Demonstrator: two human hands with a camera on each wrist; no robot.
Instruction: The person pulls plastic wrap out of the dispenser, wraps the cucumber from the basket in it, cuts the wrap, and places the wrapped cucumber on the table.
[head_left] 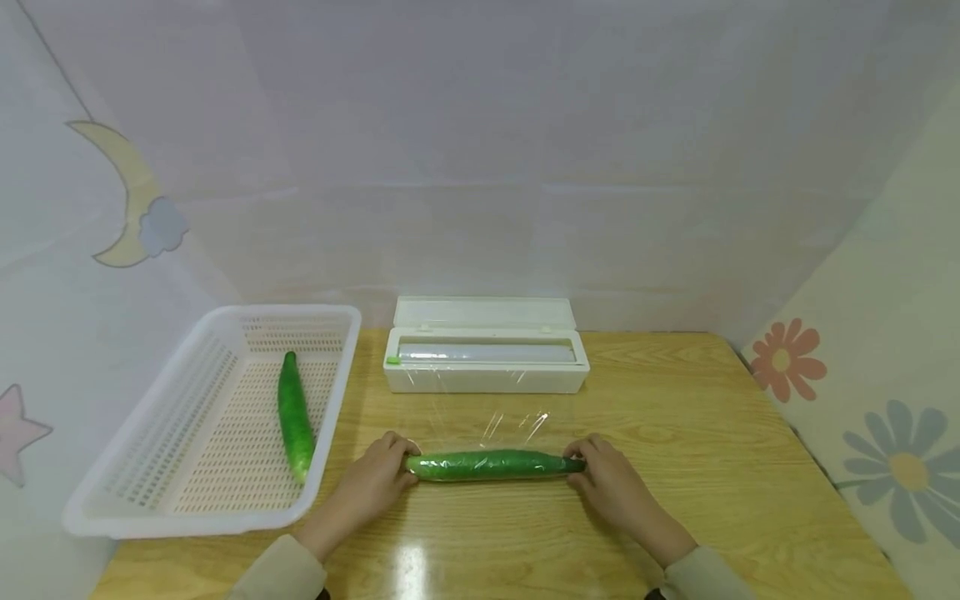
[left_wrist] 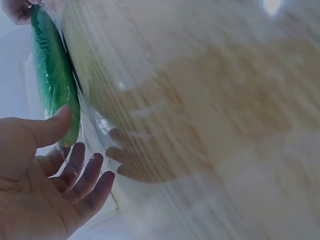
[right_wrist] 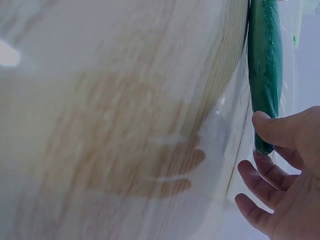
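A long, glossy green cucumber wrapped in clear film (head_left: 491, 465) lies crosswise between the two hands, over the middle of a glossy, light-brown wood-grain worktop (head_left: 675, 408). The left hand (head_left: 384, 472) pinches its paler end between thumb and fingers, while the right hand (head_left: 606, 479) grips the darker, narrower end the same way; in both wrist views the thumb lies along the near side of the cucumber and the outer fingers spread loosely beyond its tip. Whether the cucumber rests on the wood or is held just above it cannot be told. A sheet of thin, transparent cling film (head_left: 491, 423) stretches from the cucumber back to a long, white, rectangular dispenser box (head_left: 487, 382), catching bright creased highlights near the right hand. The box's white hinged lid (head_left: 483, 312) is raised at the back, showing a pale cylindrical roll of film (head_left: 487, 353) inside, with a small bright-green piece (head_left: 393, 361) at the left end of the front edge. To the left stands a white, rectangular, perforated plastic basket (head_left: 198, 525), in which a second, slightly curved green cucumber (head_left: 295, 417) lies lengthwise near the right wall. Behind hangs a pale, creased backdrop (head_left: 480, 142), with a yellow crescent moon (head_left: 137, 187) at left and a red-petalled flower (head_left: 782, 360) at right. Beige sleeves (head_left: 281, 575) cover both forearms.
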